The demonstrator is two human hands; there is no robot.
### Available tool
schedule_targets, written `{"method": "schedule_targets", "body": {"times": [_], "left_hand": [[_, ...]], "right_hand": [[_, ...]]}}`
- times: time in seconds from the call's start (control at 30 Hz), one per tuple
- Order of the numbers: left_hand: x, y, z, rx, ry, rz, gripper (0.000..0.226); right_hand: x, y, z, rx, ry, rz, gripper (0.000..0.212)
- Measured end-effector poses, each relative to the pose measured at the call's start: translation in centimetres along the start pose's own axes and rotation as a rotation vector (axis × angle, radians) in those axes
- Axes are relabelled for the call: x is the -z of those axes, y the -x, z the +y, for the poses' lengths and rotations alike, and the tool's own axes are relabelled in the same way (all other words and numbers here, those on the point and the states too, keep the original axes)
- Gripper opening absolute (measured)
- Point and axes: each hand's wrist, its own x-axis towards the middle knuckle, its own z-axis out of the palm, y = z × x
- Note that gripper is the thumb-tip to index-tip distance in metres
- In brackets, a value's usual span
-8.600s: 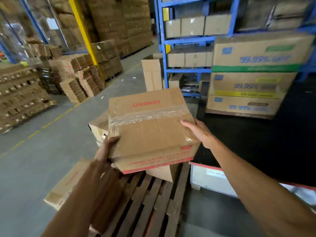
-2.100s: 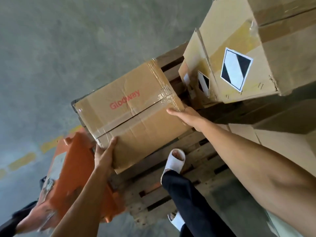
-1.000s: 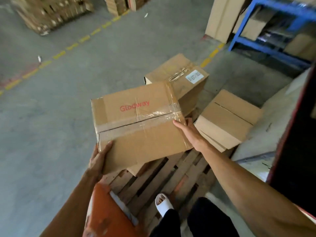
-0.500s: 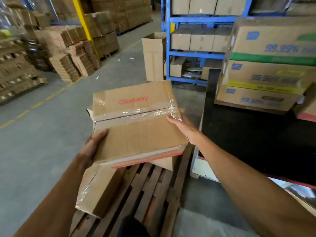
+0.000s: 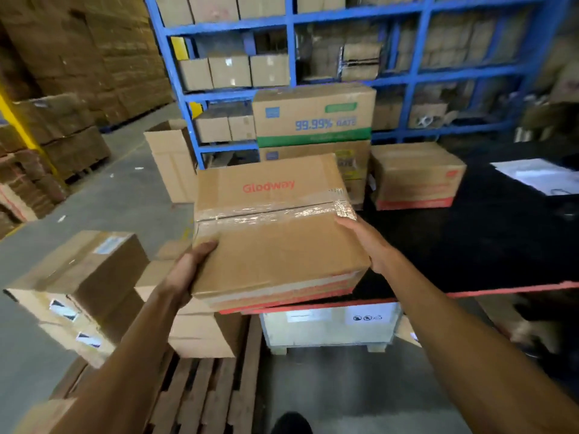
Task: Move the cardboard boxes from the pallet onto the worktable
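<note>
The Glodway box [image 5: 275, 227] is held between both hands, its near right corner hanging over the red front edge of the black tabletop [image 5: 488, 245] and the rest of it out over the pallet [image 5: 200, 393]. The left hand [image 5: 188, 270] cups the box's near left corner, thumb lying on the top face and fingers under it; the right hand [image 5: 369, 242] presses flat against the right side, fingers spread up toward the taped seam. Each grip is closed on the box. On the tabletop beyond the box sits a red-striped carton [image 5: 416, 177], and a stack of printed cartons [image 5: 313, 120] stands just left of that. Left of the held box, more brown boxes [image 5: 84, 283] rest on the pallet.
</note>
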Motion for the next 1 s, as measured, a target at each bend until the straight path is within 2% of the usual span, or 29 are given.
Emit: {"method": "schedule_targets", "body": {"times": [0.1,0.2,0.27,0.37,0.47,0.53,0.7,0.77,0.87,1.0], "left_hand": [[-6.2,-3.8,0.9,0.016,0.005,-0.128,0.028],[-12.1,-7.5,1.1,0.038,0.006,-0.25,0.035],[-15.4,-9.1,1.3,0.052,0.027,-0.281,0.029],[-21.7,-10.8,1.8,0.066,0.033,-0.4,0.027],[-28.5,-13.3,3.1,0.071,0.031,-0.511,0.021],[-32.0,-14.2,3.9,0.075,0.0,-0.527,0.023],[-39.2,-18.0,6.2,0.076,-0.008,-0.516,0.053],[-42.0,-18.9,7.0,0.067,0.005,-0.526,0.041],[-46.6,-19.9,8.2,0.046,0.031,-0.533,0.022],[-52.4,-21.0,9.9,-0.011,0.056,-0.457,0.028]], "right_hand": [[6.6,-0.5,-0.4,0.012,-0.026,0.098,0.04],[12.0,-0.8,-0.8,0.033,-0.04,0.193,0.031],[14.8,-1.2,-0.6,0.03,-0.051,0.234,0.03],[20.4,-1.3,-0.7,0.025,-0.054,0.314,0.042],[26.4,-2.3,-1.6,0.053,-0.092,0.415,0.036],[29.2,-2.5,-2.2,0.072,-0.091,0.43,0.03],[36.4,-4.9,-3.6,0.086,-0.159,0.472,0.042],[39.4,-6.6,-4.1,0.082,-0.199,0.463,0.049],[44.0,-9.3,-5.2,0.132,-0.25,0.425,0.047],[50.4,-13.6,-7.4,0.136,-0.301,0.382,0.05]]}}
